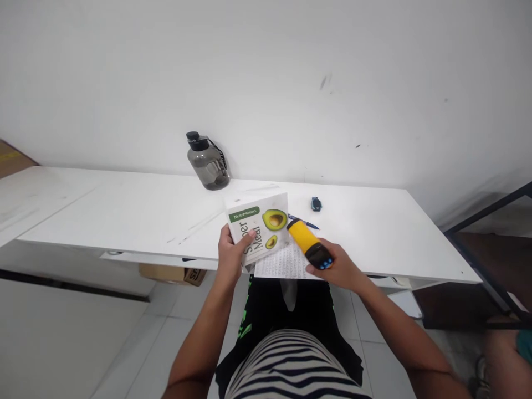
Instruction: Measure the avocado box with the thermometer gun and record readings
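My left hand grips a white meal box by its near left edge, thumb across the front. The box is tilted above the desk and carries avocado pictures, a green band and the words "Super Meal". In my right hand is a yellow and black handheld scanner with small blue buttons, its yellow end close to the box's right side. Below both lies a printed sheet at the desk's front edge, partly hidden by the box. A blue pen rests just beyond the scanner.
On the white desk, a dark water bottle stands by the wall and a small watch lies right of the pen. Under the desk is a cardboard box. At the right are a dark metal frame and part of another person.
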Tool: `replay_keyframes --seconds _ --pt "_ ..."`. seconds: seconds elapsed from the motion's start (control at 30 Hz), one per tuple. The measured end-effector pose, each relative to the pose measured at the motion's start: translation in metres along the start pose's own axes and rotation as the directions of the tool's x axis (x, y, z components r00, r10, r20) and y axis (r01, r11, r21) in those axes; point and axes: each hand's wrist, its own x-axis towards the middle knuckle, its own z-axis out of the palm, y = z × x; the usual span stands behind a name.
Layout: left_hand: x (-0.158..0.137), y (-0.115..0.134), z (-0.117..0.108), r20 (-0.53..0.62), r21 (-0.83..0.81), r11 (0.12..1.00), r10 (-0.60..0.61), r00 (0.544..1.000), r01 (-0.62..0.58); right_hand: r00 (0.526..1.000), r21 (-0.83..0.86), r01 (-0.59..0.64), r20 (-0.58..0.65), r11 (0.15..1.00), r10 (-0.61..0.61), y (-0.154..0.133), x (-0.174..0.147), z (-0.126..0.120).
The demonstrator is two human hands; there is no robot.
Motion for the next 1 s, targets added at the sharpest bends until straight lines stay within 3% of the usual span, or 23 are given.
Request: replay_keyframes --seconds 0.1,0.47,1.0 --pt "-0.014 0.007 0.005 0.055 0.021 1.0 0.013 0.998 -0.014 0.998 -0.034 -0.001 0.063 0.999 0.003 -0.004 0.0 0.011" --pt "-0.036 0.013 0.003 0.103 0.157 0.968 0.183 0.978 -0.197 0.998 -0.03 0.051 -0.022 0.998 -0.051 -0.006 -0.011 0.015" --pt "-0.038 0.013 0.005 0.125 0.155 0.968 0.18 0.976 -0.199 0.998 -0.065 0.069 0.009 0.996 -0.069 -0.011 -0.011 0.012"
